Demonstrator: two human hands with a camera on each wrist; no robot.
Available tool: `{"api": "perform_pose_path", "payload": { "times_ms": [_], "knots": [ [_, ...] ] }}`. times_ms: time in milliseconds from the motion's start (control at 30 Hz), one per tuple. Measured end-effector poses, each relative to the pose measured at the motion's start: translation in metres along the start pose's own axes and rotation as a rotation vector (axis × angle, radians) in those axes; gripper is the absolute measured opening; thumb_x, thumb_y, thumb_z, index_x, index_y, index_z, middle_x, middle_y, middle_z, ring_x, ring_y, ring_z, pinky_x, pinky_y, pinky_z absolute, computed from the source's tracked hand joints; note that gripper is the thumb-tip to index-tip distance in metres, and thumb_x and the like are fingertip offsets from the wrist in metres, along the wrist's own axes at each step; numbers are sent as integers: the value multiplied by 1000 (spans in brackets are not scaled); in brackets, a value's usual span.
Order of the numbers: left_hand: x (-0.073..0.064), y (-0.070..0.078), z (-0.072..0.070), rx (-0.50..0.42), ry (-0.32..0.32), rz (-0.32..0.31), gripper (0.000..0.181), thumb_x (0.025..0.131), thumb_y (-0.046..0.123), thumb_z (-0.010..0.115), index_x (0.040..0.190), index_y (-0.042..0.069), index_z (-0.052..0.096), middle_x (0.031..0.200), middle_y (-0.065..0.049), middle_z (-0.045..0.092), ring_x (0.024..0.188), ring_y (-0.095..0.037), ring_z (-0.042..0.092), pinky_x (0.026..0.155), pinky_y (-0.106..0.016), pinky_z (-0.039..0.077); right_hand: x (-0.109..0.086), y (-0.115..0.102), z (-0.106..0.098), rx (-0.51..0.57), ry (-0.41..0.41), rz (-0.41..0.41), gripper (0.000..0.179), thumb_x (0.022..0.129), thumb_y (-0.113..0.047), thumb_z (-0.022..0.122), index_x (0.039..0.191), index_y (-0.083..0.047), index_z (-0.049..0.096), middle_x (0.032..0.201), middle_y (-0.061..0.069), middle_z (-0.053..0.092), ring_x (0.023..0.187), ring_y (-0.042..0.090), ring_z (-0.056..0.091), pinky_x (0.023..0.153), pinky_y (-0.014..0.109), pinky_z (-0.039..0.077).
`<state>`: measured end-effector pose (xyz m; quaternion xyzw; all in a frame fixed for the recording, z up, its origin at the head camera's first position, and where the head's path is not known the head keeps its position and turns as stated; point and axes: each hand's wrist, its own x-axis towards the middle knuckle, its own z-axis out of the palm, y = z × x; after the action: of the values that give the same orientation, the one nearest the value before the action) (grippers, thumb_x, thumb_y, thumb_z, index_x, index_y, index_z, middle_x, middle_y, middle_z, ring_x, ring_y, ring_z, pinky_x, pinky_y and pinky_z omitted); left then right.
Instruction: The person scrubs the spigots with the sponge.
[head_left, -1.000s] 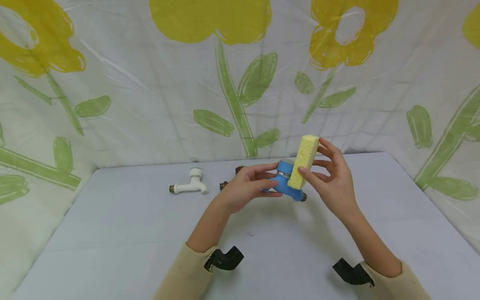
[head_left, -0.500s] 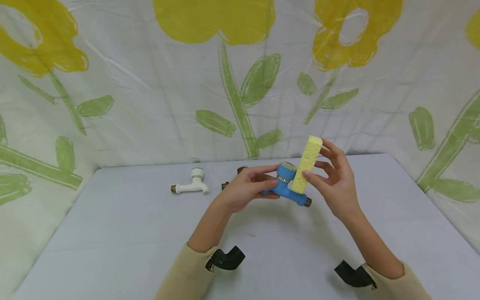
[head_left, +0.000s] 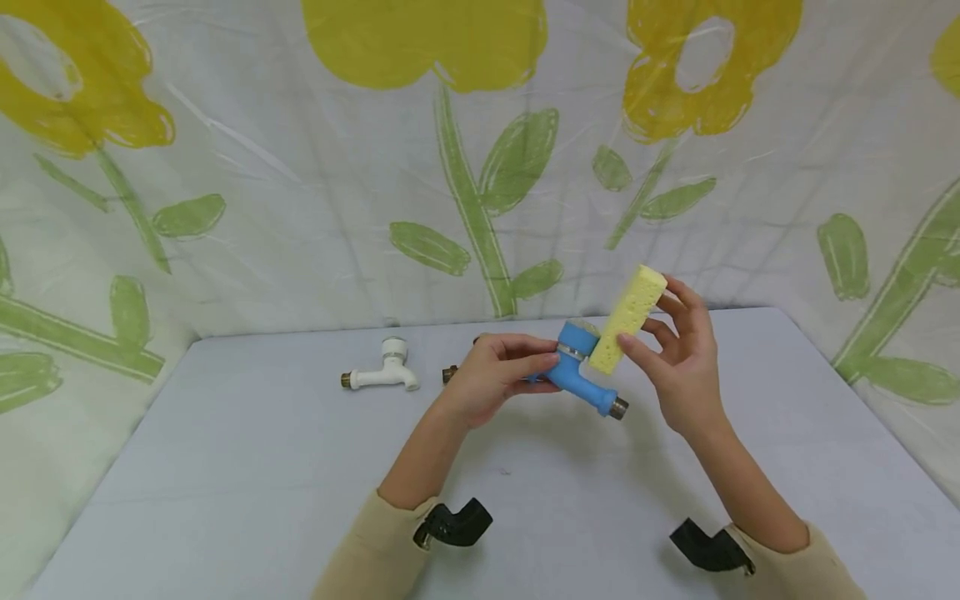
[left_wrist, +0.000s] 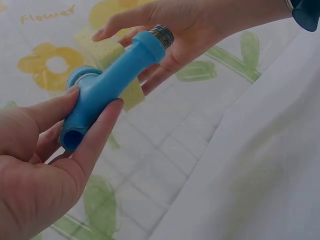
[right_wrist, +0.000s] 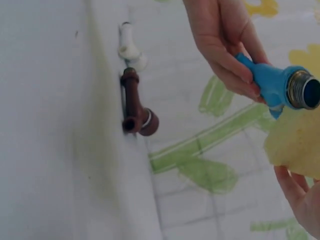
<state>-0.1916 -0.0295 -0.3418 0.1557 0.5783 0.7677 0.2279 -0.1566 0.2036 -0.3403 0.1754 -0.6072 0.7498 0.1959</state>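
A blue faucet (head_left: pixel 567 376) with a round knob and a threaded metal end is held above the table by my left hand (head_left: pixel 491 377). In the left wrist view the thumb and fingers grip the faucet (left_wrist: pixel 107 90) around its spout end, and the open spout points toward the camera. My right hand (head_left: pixel 678 367) pinches a yellow sponge (head_left: pixel 628 319) between thumb and fingers. The sponge's lower end is right at the faucet's knob, tilted up to the right. In the right wrist view the sponge (right_wrist: pixel 295 142) shows behind the threaded end.
A white faucet (head_left: pixel 382 367) lies at the table's back left. Beside it is a brown faucet (right_wrist: pixel 134 102), mostly hidden behind my left hand in the head view. A flower-printed sheet (head_left: pixel 300 208) hangs behind the white table (head_left: pixel 262 467).
The sponge has moved up and right along the blue faucet, from its body to its knob, and leans further right. The faucet has tipped so its threaded end sits slightly lower and further right.
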Motion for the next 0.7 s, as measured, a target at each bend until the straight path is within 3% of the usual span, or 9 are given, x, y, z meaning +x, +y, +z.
{"api": "perform_pose_path", "payload": {
  "times_ms": [167,400,533,633,700],
  "knots": [
    [0,-2,0,-46,5,19,34,103,-11,57,135,-23,55,107,-3,72,89,-11,74,90,-39,64,-2,2,2,82,-34,-14,73,91,21,64,152,-13,42,137,9,50,106,17,61,87,22,61],
    [1,-5,-4,-108,-71,25,34,105,-10,52,135,-27,52,106,-3,73,93,-14,74,89,-38,65,0,4,0,161,-3,45,71,92,22,55,151,-16,42,139,8,47,114,16,62,88,21,60],
    [0,-6,-4,-139,-72,29,24,106,-9,51,114,-8,73,107,-4,71,92,-14,74,85,-33,65,-1,2,0,213,-35,31,67,93,20,56,149,-14,43,143,8,47,117,18,62,89,24,61],
    [0,-6,-4,-157,-78,40,36,107,-9,49,97,10,77,106,-4,71,89,-14,73,83,-30,65,-1,1,0,244,-55,5,65,93,18,58,149,-12,43,144,9,48,116,19,62,89,25,62],
    [-1,-5,-4,-162,-100,44,40,107,-9,49,94,14,78,105,-4,71,89,-15,73,82,-29,65,-1,1,0,245,-50,1,65,93,18,57,149,-12,43,144,9,48,117,20,61,89,25,61]
  ]
}}
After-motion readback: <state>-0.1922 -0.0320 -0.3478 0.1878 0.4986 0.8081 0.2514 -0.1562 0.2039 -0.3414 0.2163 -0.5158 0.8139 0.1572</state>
